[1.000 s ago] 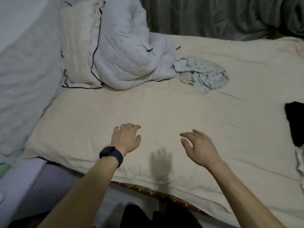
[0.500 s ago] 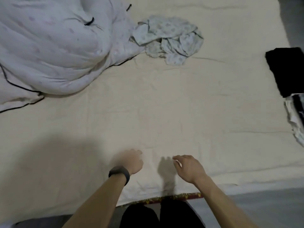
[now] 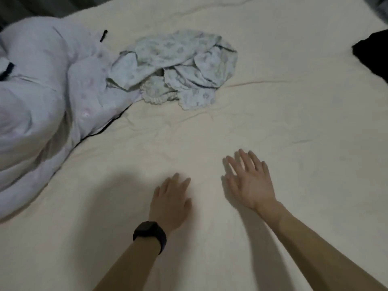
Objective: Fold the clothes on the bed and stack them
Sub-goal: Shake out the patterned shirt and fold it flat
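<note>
Fingers (image 3: 174, 180) of the left hand (image 3: 170, 199), a black wristband (image 3: 150, 234) behind it, lie straight and released, holding nothing, low over the cream bed sheet (image 3: 273, 122). The right hand (image 3: 251, 184) is spread the same way, empty. At ten o'clock bulks a white quilt with black piping (image 3: 42, 101). At twelve lies the crumpled pale green patterned garment (image 3: 178, 68), and at two a black garment (image 3: 371, 55).
</note>
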Demonstrator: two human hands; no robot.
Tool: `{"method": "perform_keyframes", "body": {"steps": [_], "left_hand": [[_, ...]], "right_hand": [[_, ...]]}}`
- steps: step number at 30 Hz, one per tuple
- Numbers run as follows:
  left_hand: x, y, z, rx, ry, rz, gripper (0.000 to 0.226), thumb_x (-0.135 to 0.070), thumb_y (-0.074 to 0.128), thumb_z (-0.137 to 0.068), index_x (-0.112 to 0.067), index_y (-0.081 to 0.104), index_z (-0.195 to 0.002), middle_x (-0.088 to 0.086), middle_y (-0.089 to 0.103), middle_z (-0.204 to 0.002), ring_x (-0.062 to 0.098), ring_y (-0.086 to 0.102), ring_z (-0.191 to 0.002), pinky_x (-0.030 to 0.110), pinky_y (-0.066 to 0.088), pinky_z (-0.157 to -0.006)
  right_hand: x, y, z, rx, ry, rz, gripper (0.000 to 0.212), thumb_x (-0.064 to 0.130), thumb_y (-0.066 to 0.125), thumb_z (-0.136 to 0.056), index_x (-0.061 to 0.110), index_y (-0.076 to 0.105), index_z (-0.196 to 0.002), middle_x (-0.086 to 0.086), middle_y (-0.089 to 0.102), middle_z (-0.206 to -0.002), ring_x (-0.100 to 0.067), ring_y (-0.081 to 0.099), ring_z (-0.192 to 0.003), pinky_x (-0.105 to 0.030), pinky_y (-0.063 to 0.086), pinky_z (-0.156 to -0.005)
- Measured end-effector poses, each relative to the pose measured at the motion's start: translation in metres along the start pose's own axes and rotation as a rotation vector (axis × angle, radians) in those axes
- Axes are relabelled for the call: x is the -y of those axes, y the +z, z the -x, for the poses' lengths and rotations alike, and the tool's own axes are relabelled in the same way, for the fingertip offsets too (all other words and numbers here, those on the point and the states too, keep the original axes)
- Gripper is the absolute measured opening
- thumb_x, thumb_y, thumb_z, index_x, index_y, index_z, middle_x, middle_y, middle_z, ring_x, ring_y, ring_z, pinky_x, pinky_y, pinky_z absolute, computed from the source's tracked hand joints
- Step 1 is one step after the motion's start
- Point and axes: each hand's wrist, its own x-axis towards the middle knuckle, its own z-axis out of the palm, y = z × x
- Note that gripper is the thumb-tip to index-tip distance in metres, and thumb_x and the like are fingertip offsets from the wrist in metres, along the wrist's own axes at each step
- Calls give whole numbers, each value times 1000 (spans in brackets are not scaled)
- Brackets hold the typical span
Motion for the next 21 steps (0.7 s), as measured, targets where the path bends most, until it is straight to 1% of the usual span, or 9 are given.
{"method": "perform_keyframes", "body": {"steps": [2, 5, 7, 9, 12, 14, 16, 18, 21], "left_hand": [[-3, -7, -39, -60, 38, -71, 62, -48, 38, -100, -39, 14, -156, 3, 10, -168, 28, 13, -153, 45, 16, -123], [-8, -19, -82, -114, 103, -153, 62, -49, 43, -98, -36, 23, -155, 7, 18, -166, 33, 17, -152, 50, 18, -121], [-9, -35, -113, -121, 169, -246, 59, -48, 45, -98, -34, 29, -152, 8, 22, -165, 36, 23, -150, 53, 23, -120], [-13, -60, -152, -181, 240, -362, 55, -44, 47, -97, -28, 36, -148, 13, 28, -161, 40, 31, -144, 56, 31, -114], [-28, -97, -212, -298, 303, -487, 56, -38, 49, -98, -22, 36, -150, 21, 25, -161, 44, 31, -143, 57, 30, -113], [-40, -117, -244, -305, 261, -450, 62, -40, 47, -101, -20, 28, -156, 23, 26, -161, 43, 32, -143, 57, 32, -112], [-54, -122, -265, -243, 214, -356, 65, -42, 49, -101, -21, 26, -158, 20, 43, -151, 40, 44, -134, 53, 41, -104], [-63, -122, -270, -231, 163, -232, 60, -41, 57, -98, -22, 38, -151, 18, 58, -134, 39, 55, -119, 45, 47, -92], [-73, -129, -265, -203, 10, 6, 36, -29, 64, -95, -17, 60, -128, 13, 68, -118, 34, 63, -109, 34, 48, -85]], "right_hand": [[-12, 19, -30, -47, 49, -38, 60, 57, 29, -102, 38, 25, -158, -2, 13, -170, -29, 4, -156, -54, 7, -122], [-27, 49, -40, -133, 22, -13, 60, 60, 24, -103, 37, 26, -159, -1, 14, -170, -25, 3, -157, -51, -1, -124], [-30, 68, -39, -257, 25, -26, 58, 58, 30, -103, 35, 35, -156, -3, 24, -168, -26, 13, -157, -53, 7, -125], [-29, 79, -44, -420, 10, -51, 55, 54, 40, -102, 32, 45, -152, -4, 34, -164, -27, 24, -154, -56, 18, -122], [-34, 83, -49, -541, -24, -120, 55, 52, 47, -100, 30, 49, -150, -5, 38, -162, -28, 29, -152, -57, 23, -120], [-34, 83, -51, -546, -36, -145, 56, 51, 48, -99, 30, 49, -150, -5, 36, -162, -27, 28, -152, -57, 22, -121], [-35, 81, -54, -531, -22, -162, 55, 51, 50, -98, 31, 51, -149, -4, 36, -163, -26, 28, -153, -56, 21, -121], [-35, 81, -55, -524, -17, -168, 55, 52, 51, -97, 32, 52, -148, -4, 36, -163, -26, 28, -152, -56, 21, -121], [-37, 83, -55, -528, -15, -192, 55, 52, 52, -96, 33, 52, -147, -3, 35, -163, -25, 27, -153, -56, 21, -121]]}}
